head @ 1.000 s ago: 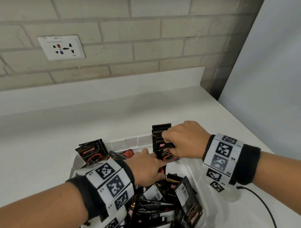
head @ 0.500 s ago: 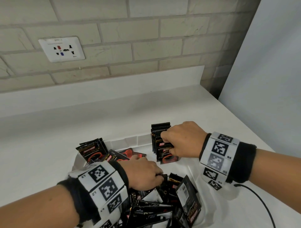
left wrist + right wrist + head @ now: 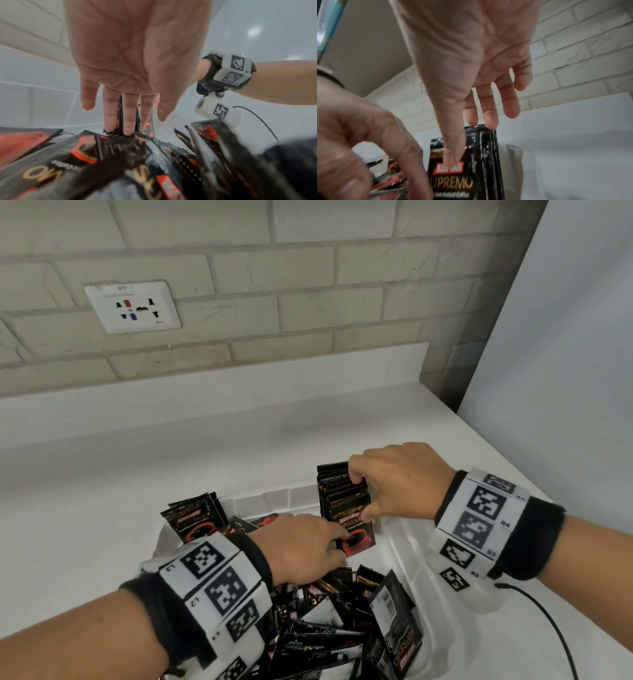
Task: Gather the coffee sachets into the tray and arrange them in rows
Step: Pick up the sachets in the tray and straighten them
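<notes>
Black and red coffee sachets fill a white tray [image 3: 274,497]. An upright stack of sachets [image 3: 344,503] stands against the tray's far right wall. My right hand [image 3: 363,496] pinches this stack, thumb on the front sachet and fingers over the top edge; the right wrist view shows the same hold [image 3: 471,140] on the stack [image 3: 481,165]. My left hand [image 3: 337,542] reaches in with straight fingers [image 3: 128,121] touching the foot of the front sachet. A loose pile of sachets [image 3: 342,614] lies in the near part of the tray.
Another small group of sachets [image 3: 195,522] leans at the tray's far left corner. A black cable [image 3: 548,621] runs over the white counter on the right. A brick wall with a socket [image 3: 133,306] is behind, and a white panel [image 3: 565,371] bounds the right.
My left hand drew back toward the loose pile, then reached forward again to the foot of the upright stack. My right hand stayed on the stack.
</notes>
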Demonstrator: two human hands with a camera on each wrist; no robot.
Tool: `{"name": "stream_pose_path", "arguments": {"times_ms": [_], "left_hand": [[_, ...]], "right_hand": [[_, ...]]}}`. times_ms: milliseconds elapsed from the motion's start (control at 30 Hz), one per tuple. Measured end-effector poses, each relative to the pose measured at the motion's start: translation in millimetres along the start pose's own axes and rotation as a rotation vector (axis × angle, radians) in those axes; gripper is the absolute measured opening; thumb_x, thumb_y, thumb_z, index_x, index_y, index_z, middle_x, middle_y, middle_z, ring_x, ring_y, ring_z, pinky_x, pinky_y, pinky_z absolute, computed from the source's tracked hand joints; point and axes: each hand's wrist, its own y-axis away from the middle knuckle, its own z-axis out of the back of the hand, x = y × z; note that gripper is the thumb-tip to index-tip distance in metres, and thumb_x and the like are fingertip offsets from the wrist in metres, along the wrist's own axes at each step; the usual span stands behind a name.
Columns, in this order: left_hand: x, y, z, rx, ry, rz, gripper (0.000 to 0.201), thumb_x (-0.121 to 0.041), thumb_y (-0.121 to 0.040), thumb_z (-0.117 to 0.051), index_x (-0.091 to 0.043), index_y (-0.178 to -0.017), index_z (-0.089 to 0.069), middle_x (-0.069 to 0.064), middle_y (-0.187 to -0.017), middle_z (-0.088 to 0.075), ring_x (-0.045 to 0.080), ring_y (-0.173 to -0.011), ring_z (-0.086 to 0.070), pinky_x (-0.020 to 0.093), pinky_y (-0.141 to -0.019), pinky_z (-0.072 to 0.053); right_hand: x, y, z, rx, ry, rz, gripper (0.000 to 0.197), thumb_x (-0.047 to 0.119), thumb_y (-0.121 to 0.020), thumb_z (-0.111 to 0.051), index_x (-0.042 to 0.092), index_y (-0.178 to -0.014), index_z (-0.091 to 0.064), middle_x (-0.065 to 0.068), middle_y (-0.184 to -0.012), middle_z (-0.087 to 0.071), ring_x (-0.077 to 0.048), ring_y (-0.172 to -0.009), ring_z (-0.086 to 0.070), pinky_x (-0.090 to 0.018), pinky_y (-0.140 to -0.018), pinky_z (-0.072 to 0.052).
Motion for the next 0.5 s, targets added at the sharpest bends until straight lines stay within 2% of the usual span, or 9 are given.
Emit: {"name": "stream_pose_path", "arguments": {"times_ms": [100, 233, 333, 367, 433, 500], "left_hand": [[0.1, -0.9, 0.2, 0.009, 0.002, -0.001, 0.044, -0.037, -0.099, -0.039, -0.030, -0.142, -0.036, -0.003, -0.134, -0.053, 0.015, -0.123, -0.047, 0.030, -0.104, -0.031], [0.0, 0.0, 1.0, 0.011, 0.000, -0.003, 0.043, -0.037, -0.099, -0.041, -0.032, -0.141, -0.037, -0.005, -0.138, -0.049, 0.014, -0.124, -0.045, 0.027, -0.103, -0.030], [1.0, 8.5, 8.6, -0.004, 0.079, 0.018, 0.040, -0.039, -0.098, -0.042, -0.036, -0.138, -0.041, -0.008, -0.134, -0.051, 0.011, -0.117, -0.050, 0.026, -0.102, -0.035], [2.0, 13.3, 12.4, -0.019, 0.107, 0.027, 0.040, -0.040, -0.097, -0.042, -0.037, -0.137, -0.041, -0.009, -0.133, -0.051, 0.010, -0.115, -0.051, 0.026, -0.102, -0.037], [5.1, 23.2, 20.4, -0.075, 0.132, 0.031, 0.039, -0.039, -0.096, -0.044, -0.038, -0.135, -0.043, -0.012, -0.128, -0.053, 0.006, -0.111, -0.052, 0.024, -0.101, -0.039], [8.8, 34.2, 26.3, -0.139, 0.151, 0.034, 0.036, -0.040, -0.095, -0.045, -0.041, -0.131, -0.046, -0.020, -0.119, -0.056, 0.001, -0.106, -0.054, 0.022, -0.098, -0.040]], "right_hand": [[-8.2, 6.6, 5.1, 0.004, -0.084, -0.075, 0.045, 0.053, -0.076, -0.064, 0.030, -0.110, -0.045, 0.017, -0.091, -0.044, -0.008, -0.082, -0.044, -0.022, -0.055, -0.026], [-19.0, 22.7, 7.8, -0.008, -0.266, -0.168, 0.034, 0.048, -0.080, -0.061, 0.033, -0.106, -0.045, 0.016, -0.094, -0.051, -0.004, -0.077, -0.046, -0.021, -0.059, -0.032], [-18.3, 39.9, 10.7, 0.031, -0.507, -0.129, 0.024, 0.039, -0.080, -0.067, 0.035, -0.096, -0.049, 0.015, -0.088, -0.056, 0.003, -0.069, -0.047, -0.018, -0.066, -0.038], [-14.5, 46.3, 11.4, 0.103, -0.541, -0.075, 0.025, 0.036, -0.079, -0.068, 0.035, -0.098, -0.051, 0.016, -0.089, -0.056, 0.004, -0.072, -0.049, -0.013, -0.067, -0.039], [-3.1, 56.4, 8.1, 0.297, -0.522, 0.049, 0.040, 0.032, -0.078, -0.070, 0.033, -0.114, -0.052, 0.018, -0.104, -0.054, 0.001, -0.089, -0.049, -0.009, -0.077, -0.037], [8.4, 60.0, -1.3, 0.427, -0.494, 0.143, 0.062, 0.029, -0.077, -0.072, 0.026, -0.131, -0.042, 0.014, -0.124, -0.049, -0.004, -0.109, -0.046, -0.013, -0.093, -0.037]]}}
